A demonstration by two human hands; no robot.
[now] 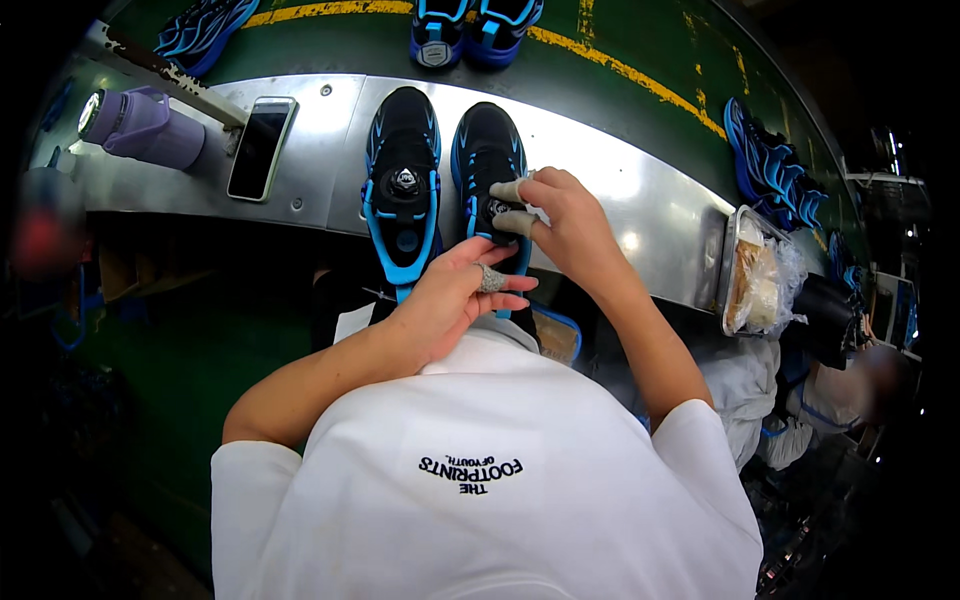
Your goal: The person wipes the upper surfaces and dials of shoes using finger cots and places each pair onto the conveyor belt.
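Two black sneakers with bright blue trim stand side by side at the bench's near edge, toes pointing away from me. The left sneaker has a round black lacing dial on its tongue, and no hand touches it. On the right sneaker, my right hand pinches the lacing dial with fingertips in pale finger covers; the fingers partly hide it. Across that shoe's opening lies my left hand, fingers stretched and apart, one wearing a grey finger cover. The hand hides much of the shoe's heel.
A phone and a lilac tumbler lie on the metal bench to the left. A tray of plastic-wrapped items stands at right. Beyond runs a green surface with yellow lines, bearing more sneakers. A blurred person is at far right.
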